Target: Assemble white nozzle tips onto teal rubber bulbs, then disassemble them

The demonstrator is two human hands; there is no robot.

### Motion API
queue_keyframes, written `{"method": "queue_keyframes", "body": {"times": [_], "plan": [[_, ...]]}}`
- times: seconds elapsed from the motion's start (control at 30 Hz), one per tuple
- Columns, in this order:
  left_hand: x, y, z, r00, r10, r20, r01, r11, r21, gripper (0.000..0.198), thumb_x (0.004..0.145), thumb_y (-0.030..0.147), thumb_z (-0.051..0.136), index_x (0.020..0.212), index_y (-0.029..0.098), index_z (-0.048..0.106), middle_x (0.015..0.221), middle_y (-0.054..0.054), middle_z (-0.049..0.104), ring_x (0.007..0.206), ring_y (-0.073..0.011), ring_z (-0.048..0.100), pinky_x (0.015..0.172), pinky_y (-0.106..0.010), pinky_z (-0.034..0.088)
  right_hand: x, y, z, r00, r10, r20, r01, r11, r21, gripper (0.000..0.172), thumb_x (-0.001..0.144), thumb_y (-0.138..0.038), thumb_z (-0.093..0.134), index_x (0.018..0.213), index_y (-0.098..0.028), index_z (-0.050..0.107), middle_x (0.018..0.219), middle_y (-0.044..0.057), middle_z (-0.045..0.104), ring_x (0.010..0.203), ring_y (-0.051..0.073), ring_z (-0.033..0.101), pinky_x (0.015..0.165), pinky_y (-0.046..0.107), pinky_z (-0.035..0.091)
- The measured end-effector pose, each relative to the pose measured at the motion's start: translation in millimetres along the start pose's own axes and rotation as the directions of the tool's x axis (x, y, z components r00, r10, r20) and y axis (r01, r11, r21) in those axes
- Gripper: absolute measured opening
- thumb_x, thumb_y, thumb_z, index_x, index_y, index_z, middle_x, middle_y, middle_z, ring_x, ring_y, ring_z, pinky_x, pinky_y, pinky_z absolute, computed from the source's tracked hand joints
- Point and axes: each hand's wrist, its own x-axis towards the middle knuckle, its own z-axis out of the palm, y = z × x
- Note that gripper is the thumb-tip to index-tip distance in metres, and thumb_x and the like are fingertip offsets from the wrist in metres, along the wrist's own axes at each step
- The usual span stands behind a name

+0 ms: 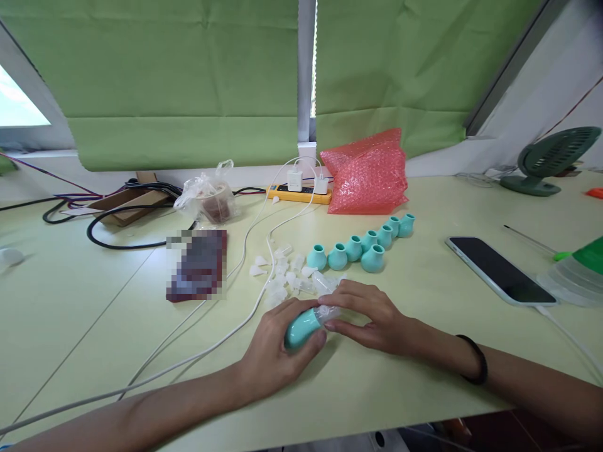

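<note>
My left hand (pixel 277 348) is wrapped round a teal rubber bulb (pixel 301 328) low over the pale table (pixel 414 376). My right hand (pixel 365 317) pinches a clear plastic tip (pixel 327 312) at the bulb's open end, thumb and fingers closed on it. Just beyond my hands lies a loose pile of clear plastic tips (pixel 287 276). Behind that, a curved row of several teal bulbs (pixel 360 248) stands upright. A black band circles my right wrist.
A dark phone (pixel 499 270) lies at right on a white cable. A pink bubble-wrap bag (pixel 367 169), a yellow power strip (pixel 301 191) with chargers, a plastic bag (pixel 210 194), black cables and a green fan (pixel 549 160) stand along the back. A blurred dark object (pixel 198 263) lies left of centre.
</note>
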Motion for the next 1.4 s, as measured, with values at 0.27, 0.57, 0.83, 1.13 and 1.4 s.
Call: {"method": "queue_keyframes", "body": {"times": [0.27, 0.57, 0.83, 1.13, 1.4], "plan": [[4, 4, -3.2, 0.991, -0.038, 0.126, 0.042, 0.999, -0.033, 0.022, 0.077, 0.035, 0.050, 0.085, 0.017, 0.060, 0.078, -0.002, 0.063, 0.070, -0.0147, 0.055, 0.066, -0.024, 0.041, 1, -3, -3, 0.998, 0.024, 0.054, -0.035, 0.977, 0.211, 0.018, 0.075, -0.019, 0.055, 0.093, -0.016, 0.053, 0.077, 0.003, 0.060, 0.070, 0.009, 0.055, 0.062, 0.020, 0.046], [-2, 4, -1.0, 0.995, -0.046, 0.085, 0.043, 0.998, 0.043, 0.022, 0.079, 0.036, 0.047, 0.078, 0.017, 0.057, 0.069, 0.000, 0.058, 0.062, -0.0119, 0.050, 0.059, -0.021, 0.037, -3, -10, -1, 0.998, 0.011, -0.060, -0.007, 0.998, 0.057, 0.018, 0.072, -0.020, 0.058, 0.090, -0.015, 0.056, 0.064, 0.002, 0.063, 0.056, 0.009, 0.057, 0.054, 0.019, 0.045], [-8, 5, 2.1, 0.988, -0.145, 0.053, 0.146, 0.989, -0.022, 0.028, 0.078, 0.040, 0.048, 0.068, 0.015, 0.055, 0.058, 0.002, 0.052, 0.055, -0.0100, 0.045, 0.053, -0.020, 0.034, -2, -20, 1, 0.989, 0.101, -0.108, -0.085, 0.986, 0.142, 0.021, 0.071, -0.021, 0.059, 0.091, -0.017, 0.057, 0.052, -0.003, 0.058, 0.046, 0.007, 0.052, 0.047, 0.017, 0.043], [-10, 2, 0.6, 0.988, 0.114, 0.102, -0.111, 0.993, -0.035, 0.023, 0.078, 0.036, 0.049, 0.066, 0.016, 0.050, 0.055, 0.002, 0.048, 0.049, -0.0085, 0.041, 0.048, -0.019, 0.032, 1, -21, -8, 0.904, 0.357, 0.234, -0.422, 0.664, 0.617, 0.020, 0.066, -0.021, 0.064, 0.084, -0.014, 0.065, 0.055, 0.001, 0.062, 0.038, 0.007, 0.054, 0.038, 0.014, 0.044], [-13, 2, -3.4, 0.939, 0.285, 0.192, -0.291, 0.957, 0.001, 0.015, 0.081, 0.029, 0.045, 0.079, 0.016, 0.052, 0.066, -0.003, 0.055, 0.058, -0.0117, 0.049, 0.055, -0.020, 0.039, 2, -8, -9, 0.761, 0.340, 0.553, -0.628, 0.167, 0.760, 0.019, 0.063, -0.025, 0.067, 0.076, -0.012, 0.065, 0.054, 0.001, 0.062, 0.037, 0.008, 0.054, 0.035, 0.015, 0.047]]}}
